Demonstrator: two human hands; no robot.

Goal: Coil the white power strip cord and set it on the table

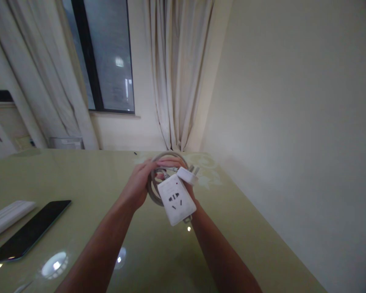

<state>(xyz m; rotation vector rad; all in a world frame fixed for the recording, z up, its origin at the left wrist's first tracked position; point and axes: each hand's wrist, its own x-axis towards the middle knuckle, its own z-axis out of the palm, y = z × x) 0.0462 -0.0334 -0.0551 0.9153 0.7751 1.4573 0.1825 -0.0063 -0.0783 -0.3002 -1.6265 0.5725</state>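
Note:
A white extension socket (pixel 176 200) with its grey cord (pixel 155 195) wound in loops is held above the table. Its white plug (pixel 187 176), prongs pointing up and to the right, lies against the top of the socket block. My left hand (pixel 140 181) is closed round the left side of the coiled cord. Behind the socket and plug, my right hand (pixel 174 162) grips the bundle from the right; most of its palm is hidden, and some fingers show at the top of the loops.
On the glossy greenish table (pixel 88 179), a black flat device (pixel 30 230) lies at the left beside a long white object (pixel 9 217). A small dark bit (pixel 135 153) sits near the far edge. A wall (pixel 293 122) borders the right side; curtains (pixel 179 73) hang behind.

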